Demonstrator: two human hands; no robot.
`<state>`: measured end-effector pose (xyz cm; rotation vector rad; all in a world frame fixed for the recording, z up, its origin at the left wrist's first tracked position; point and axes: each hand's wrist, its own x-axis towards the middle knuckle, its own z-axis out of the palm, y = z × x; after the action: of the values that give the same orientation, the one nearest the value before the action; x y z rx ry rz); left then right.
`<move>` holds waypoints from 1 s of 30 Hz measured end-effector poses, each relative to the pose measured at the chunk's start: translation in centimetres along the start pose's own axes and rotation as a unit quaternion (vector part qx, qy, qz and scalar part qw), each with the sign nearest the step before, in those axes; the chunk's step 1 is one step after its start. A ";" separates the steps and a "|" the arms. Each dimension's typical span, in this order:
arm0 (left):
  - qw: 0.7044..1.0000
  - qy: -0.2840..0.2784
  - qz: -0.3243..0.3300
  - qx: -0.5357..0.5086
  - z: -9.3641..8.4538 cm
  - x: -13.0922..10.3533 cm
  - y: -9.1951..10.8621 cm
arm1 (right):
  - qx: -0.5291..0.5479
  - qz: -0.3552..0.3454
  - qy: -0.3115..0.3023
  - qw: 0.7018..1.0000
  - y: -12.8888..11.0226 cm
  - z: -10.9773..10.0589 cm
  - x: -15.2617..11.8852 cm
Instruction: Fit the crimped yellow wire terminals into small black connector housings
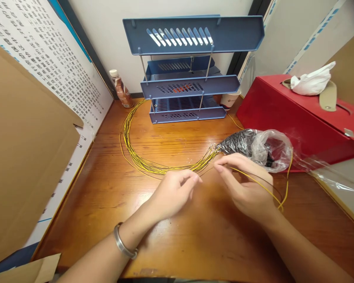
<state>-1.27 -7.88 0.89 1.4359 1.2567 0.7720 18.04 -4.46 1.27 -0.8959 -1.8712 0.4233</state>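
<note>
My left hand [177, 192], below the middle of the view, is closed with thumb and index finger pinching a thin dark wire near its end. To its right, my right hand [244, 186] pinches a wire too, and a yellow wire [262, 184] passes from its fingers in a loop to the right. Behind both hands lies a large coil of yellow and dark wires [144, 164] on the wooden table. The coil's right end meets a clear plastic bag [242, 142] with black pieces inside, just behind my right hand.
A blue three-tier rack [191, 84] stands at the back, with a bottle [122, 90] left of it and a paper cup [230, 100] at its right. A red box [301, 122] with white tissue fills the right side. Cardboard [26, 145] stands at the left.
</note>
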 end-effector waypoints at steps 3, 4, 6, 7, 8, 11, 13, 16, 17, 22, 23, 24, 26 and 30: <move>0.984 0.002 0.060 0.166 0.4 -0.1 -0.3 | 0.008 0.034 0.014 0.999 -0.3 0.0 0.1; 0.979 -0.006 0.066 0.191 0.5 -0.1 -0.4 | 0.014 0.040 0.012 0.999 -0.4 0.1 0.1; 0.974 -0.012 0.069 0.216 0.5 0.0 -0.6 | 0.027 0.049 0.005 0.998 -0.6 0.3 0.1; 0.972 -0.013 0.069 0.223 0.4 0.0 -0.6 | 0.031 0.053 0.001 0.998 -0.7 0.4 0.1; 0.971 -0.014 0.069 0.227 0.4 0.1 -0.7 | 0.035 0.054 -0.004 0.998 -0.8 0.5 0.1; 0.970 -0.020 0.069 0.233 0.2 0.1 -0.7 | 0.038 0.056 -0.012 0.998 -1.0 0.6 0.1; 0.966 -0.026 0.070 0.247 0.1 0.0 -0.7 | 0.037 0.057 -0.017 0.998 -1.0 0.6 0.1; 0.953 -0.037 0.064 0.295 0.0 -0.1 -0.6 | 0.036 0.052 -0.024 0.998 -0.9 0.6 0.0; 0.948 -0.043 0.056 0.311 -0.1 -0.1 -0.5 | 0.039 0.049 -0.024 0.998 -0.9 0.6 0.0; 0.930 -0.070 0.034 0.360 -0.3 -0.1 -0.5 | 0.056 0.055 -0.034 0.996 -0.7 0.9 -0.2; 0.930 -0.065 0.038 0.360 -0.4 -0.2 -0.5 | 0.059 0.057 -0.037 0.996 -0.7 0.9 -0.3; 0.932 -0.056 0.042 0.357 -0.4 -0.2 -0.5 | 0.062 0.059 -0.039 0.996 -0.6 0.9 -0.3; 0.940 -0.029 0.053 0.336 -0.4 -0.2 -0.5 | 0.065 0.062 -0.042 0.995 -0.6 1.0 -0.4; 0.966 0.031 0.095 0.241 -0.4 -0.3 0.0 | 0.069 0.061 -0.051 0.994 -0.6 1.2 -0.5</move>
<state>-1.72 -8.04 1.08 1.9589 1.4325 0.6651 16.90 -5.11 0.80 -0.9109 -1.8604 0.6768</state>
